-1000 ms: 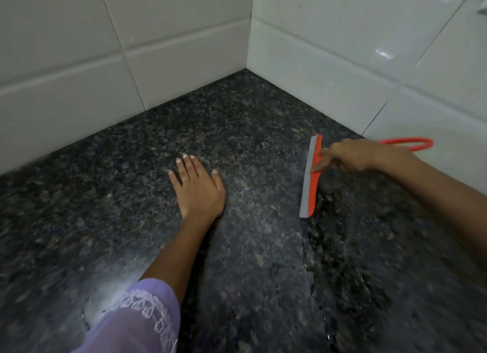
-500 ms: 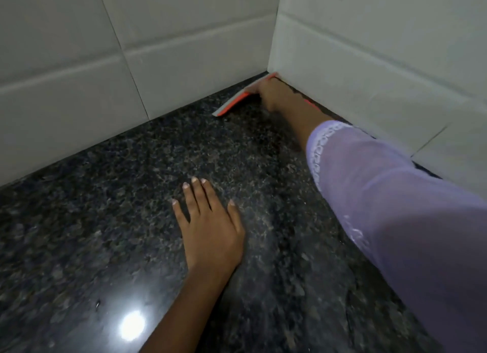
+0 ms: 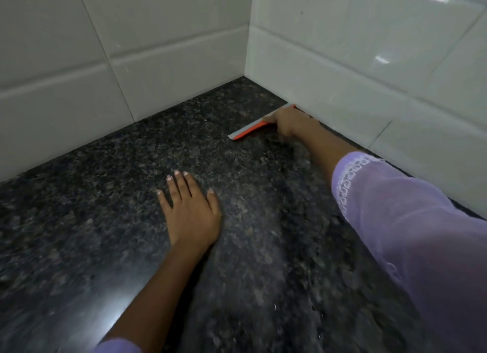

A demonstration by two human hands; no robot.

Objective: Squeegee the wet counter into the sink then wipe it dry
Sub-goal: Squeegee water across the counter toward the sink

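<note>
While flat on counter (image 3: 79, 221), L hand (image 3: 191, 213) spread; R grip (image 3: 288, 121) round squeegee (image 3: 249, 130).

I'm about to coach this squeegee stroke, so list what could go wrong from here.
1. The squeegee starts short of the wall corner, so water there may be missed.
2. The left hand lies flat on the counter in the likely pull path.
3. The right hand pinches the blade end; pressure may be uneven.

My right hand (image 3: 288, 121) is hemmed by the right wall (image 3: 355, 71), touching the squeegee (image 3: 249, 131). Bare counter (image 3: 105, 194) lies open leftward; my left hand (image 3: 191, 211) lies flat mid-counter.
</note>
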